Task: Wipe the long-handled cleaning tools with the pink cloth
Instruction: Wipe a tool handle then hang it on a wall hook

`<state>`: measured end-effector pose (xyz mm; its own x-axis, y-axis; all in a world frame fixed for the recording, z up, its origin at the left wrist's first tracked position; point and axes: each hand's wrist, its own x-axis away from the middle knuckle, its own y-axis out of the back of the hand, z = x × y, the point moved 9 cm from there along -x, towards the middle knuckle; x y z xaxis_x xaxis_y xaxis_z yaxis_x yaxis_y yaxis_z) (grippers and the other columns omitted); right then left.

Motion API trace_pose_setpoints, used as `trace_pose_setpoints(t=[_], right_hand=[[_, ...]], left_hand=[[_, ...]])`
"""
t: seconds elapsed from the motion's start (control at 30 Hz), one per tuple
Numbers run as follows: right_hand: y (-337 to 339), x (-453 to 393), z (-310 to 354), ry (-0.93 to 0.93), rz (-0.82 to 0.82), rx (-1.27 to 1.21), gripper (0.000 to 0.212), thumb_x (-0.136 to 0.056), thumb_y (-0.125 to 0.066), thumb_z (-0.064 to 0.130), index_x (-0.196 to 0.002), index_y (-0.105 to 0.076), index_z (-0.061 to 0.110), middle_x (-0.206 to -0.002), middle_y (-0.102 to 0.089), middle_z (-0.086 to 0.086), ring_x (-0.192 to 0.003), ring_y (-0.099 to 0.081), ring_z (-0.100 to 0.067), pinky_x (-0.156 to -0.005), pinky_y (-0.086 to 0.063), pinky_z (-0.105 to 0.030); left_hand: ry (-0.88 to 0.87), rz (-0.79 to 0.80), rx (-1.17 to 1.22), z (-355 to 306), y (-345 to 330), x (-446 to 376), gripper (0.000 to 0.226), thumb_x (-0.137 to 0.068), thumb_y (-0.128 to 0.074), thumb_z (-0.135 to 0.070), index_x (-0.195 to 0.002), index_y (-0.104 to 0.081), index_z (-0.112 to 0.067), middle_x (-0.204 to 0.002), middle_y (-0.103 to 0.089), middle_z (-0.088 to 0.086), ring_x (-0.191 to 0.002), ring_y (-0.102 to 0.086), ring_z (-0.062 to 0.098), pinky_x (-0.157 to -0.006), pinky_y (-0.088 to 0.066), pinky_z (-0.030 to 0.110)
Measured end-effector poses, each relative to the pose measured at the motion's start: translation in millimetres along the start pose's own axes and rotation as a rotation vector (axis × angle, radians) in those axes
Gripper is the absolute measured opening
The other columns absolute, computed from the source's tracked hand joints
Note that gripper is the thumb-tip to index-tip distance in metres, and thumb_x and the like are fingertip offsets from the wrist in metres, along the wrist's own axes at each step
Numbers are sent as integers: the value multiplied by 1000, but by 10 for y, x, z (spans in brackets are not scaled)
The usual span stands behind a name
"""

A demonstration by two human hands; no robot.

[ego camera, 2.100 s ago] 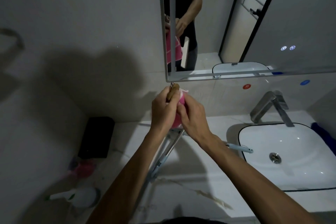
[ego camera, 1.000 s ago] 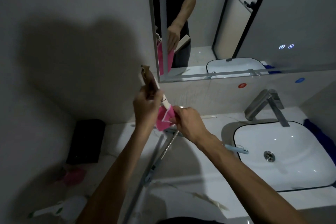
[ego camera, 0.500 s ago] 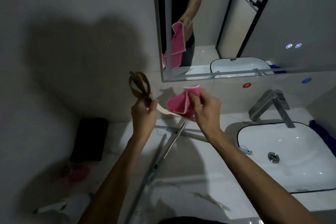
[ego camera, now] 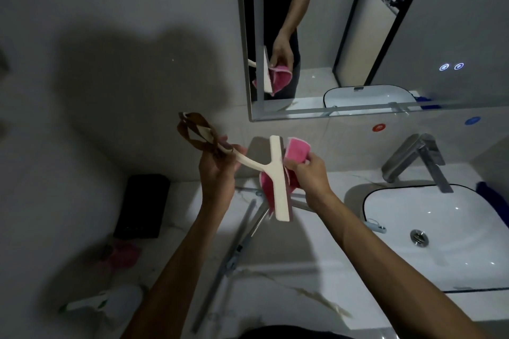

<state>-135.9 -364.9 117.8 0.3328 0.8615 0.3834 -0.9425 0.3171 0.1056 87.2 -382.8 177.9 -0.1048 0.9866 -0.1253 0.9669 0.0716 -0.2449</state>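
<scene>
Fingers of the left hand point(ego camera: 217, 170) curl round the curved handle of a cream T-shaped plastic squeegee point(ego camera: 278, 181), just below its brown looped hanging strap point(ego camera: 192, 133). The blade hangs upright above the white marble counter point(ego camera: 275, 297). The right hand point(ego camera: 308, 173) grips a bunched pink cloth point(ego camera: 296, 151) pressed against the blade's far side, with folds showing on both sides of it. A long grey metal-handled tool point(ego camera: 234, 253) lies on the counter below, left of the white oval basin point(ego camera: 454, 250). The wall mirror point(ego camera: 385, 36) reflects the hands.
</scene>
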Motion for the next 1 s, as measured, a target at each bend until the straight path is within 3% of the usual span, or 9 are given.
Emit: trace_pose_setpoints(t=[0.07, 0.13, 0.3, 0.4, 0.5, 0.67, 0.77, 0.87, 1.0], right_hand=[[-50, 17, -142, -154, 35, -77, 7, -90, -68, 9, -94, -64, 5, -69, -58, -2, -53, -56, -13, -51, -47, -26], [-110, 60, -208, -209, 60, -89, 8, -89, -70, 7, -93, -64, 3, -67, -61, -3, -53, -58, -14, -45, -46, -23], [-7, 83, 0, 28, -85, -44, 15, -86, -70, -2, -95, -65, 9, -90, -72, -10, -83, -71, -26, -74, -60, -41], [39, 150, 289, 282, -114, 135, 15, -84, -67, 2, -93, -66, 14, -89, -73, -6, -83, -71, -24, -76, -62, -43], [-24, 258, 404, 400, -53, 185, 18, -84, -61, 1, -92, -67, 16, -84, -74, -4, -76, -71, -23, -64, -62, -41], [-143, 358, 330, 516, 84, 322, 29, -84, -59, 6, -99, -69, 29, -72, -65, -2, -66, -66, -26, -63, -61, -47], [-137, 440, 348, 633, 90, 387, 34, -86, -61, 7, -109, -67, 31, -70, -62, 1, -65, -62, -25, -62, -58, -48], [-34, 501, 342, 602, 47, 218, 41, -88, -65, 1, -117, -66, 30, -84, -67, 1, -74, -65, -22, -67, -59, -43], [218, 602, 507, 704, -142, 80, 23, -92, -64, -4, -102, -69, 15, -84, -67, 0, -73, -57, -3, -66, -43, -16]], left_hand=[[16, -11, -1, 56, 14, 7, 27, -94, -59, 2, -111, -58, -19, -91, -73, 6, -101, -69, 26, -90, -56, 40], [76, -47, -38, 128, 21, 14, 24, -97, -56, 1, -113, -58, -17, -96, -73, 6, -103, -70, 24, -88, -57, 34], [314, -169, -434, 335, 199, 80, 18, -101, -52, -21, -91, -65, -17, -84, -72, 3, -69, -72, 14, -60, -54, 27], [408, 68, -688, 533, 135, 113, 38, -96, -51, -34, -72, -69, -10, -75, -75, 7, -56, -71, 23, -60, -55, 34], [226, 244, -932, 470, -142, 242, 38, -91, -55, -41, -75, -70, -11, -68, -73, 2, -53, -69, 18, -55, -55, 35], [89, 92, -667, 154, -398, 158, 32, -94, -67, -24, -126, -61, -18, -91, -68, -12, -77, -64, -4, -67, -53, 11], [87, 99, -571, 101, -470, 30, 4, -93, -64, -21, -90, -63, -22, -82, -70, 0, -74, -67, 16, -71, -58, 41], [57, 72, -608, 78, -484, 0, 12, -91, -65, -21, -80, -62, -20, -76, -70, 1, -72, -68, 21, -69, -57, 47], [46, 91, -593, 98, -630, 14, 8, -91, -68, -16, -84, -65, -19, -80, -70, -7, -79, -70, 13, -72, -59, 42]])
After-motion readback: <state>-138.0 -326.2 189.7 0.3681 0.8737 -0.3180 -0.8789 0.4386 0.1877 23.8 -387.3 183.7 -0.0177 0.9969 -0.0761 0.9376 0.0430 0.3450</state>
